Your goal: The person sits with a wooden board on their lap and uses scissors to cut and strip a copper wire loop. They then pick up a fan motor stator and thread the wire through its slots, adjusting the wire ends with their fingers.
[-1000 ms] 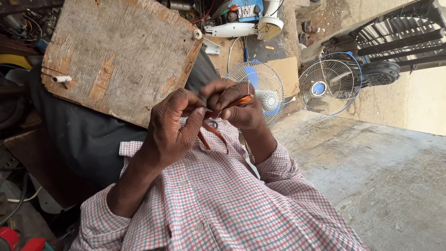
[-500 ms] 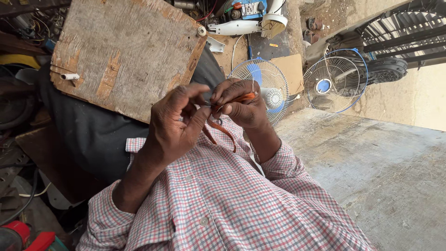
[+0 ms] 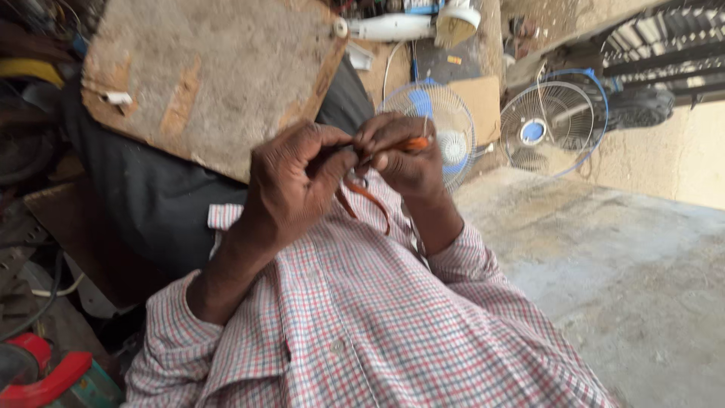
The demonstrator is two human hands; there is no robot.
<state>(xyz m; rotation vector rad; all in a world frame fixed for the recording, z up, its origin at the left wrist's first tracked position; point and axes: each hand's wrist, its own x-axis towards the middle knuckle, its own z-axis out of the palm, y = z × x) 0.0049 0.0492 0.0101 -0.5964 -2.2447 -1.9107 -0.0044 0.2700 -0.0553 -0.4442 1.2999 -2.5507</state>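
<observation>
Head view: left hand (image 3: 291, 185) and right hand (image 3: 404, 155) both pinch orange wire (image 3: 362, 193) close to chest, grips clamped for fine control.

Both my hands are raised together in front of my chest, fingertips meeting. My left hand (image 3: 291, 185) shows its back to me, the wrist bent and the fingers curled inward, thumb and forefinger pinched tight. My right hand (image 3: 404, 155) faces it, knuckles up, its fingers folded over and closed in a pinch against the left hand's fingertips. The two hands touch at the tips. My forearms slope up from my body, the left bare from the rolled cuff to the wrist, the right sleeved nearly to the wrist.
</observation>
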